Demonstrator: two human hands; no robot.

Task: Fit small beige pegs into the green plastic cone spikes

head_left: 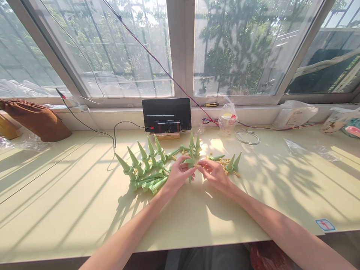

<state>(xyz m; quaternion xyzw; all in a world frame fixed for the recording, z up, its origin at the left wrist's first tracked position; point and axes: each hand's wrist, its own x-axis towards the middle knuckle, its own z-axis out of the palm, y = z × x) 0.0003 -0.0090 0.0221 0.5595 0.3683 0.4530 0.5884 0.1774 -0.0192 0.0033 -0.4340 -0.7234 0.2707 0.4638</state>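
Observation:
My left hand (181,172) is closed around a green spiked plastic piece (190,161), whose points stick out above and below the fingers. Between the fingertips of my right hand (211,171) is a small yellow peg (197,165), its end at the side of the green piece. Several green cone-topped pieces (142,152) stand in a row to the left, with more lying in a pile (152,182) before them. Close to my right hand is a heap of yellow pegs (225,165), and two green cones (234,163) stand beside it.
At the back a black tablet (165,108) leans by the window, a phone (167,126) in front of it. A plastic cup in a bag (228,118), a coiled cable (247,137) and a brown pouch (36,118) lie along the rear. Red and blue wires (157,63) cross the window.

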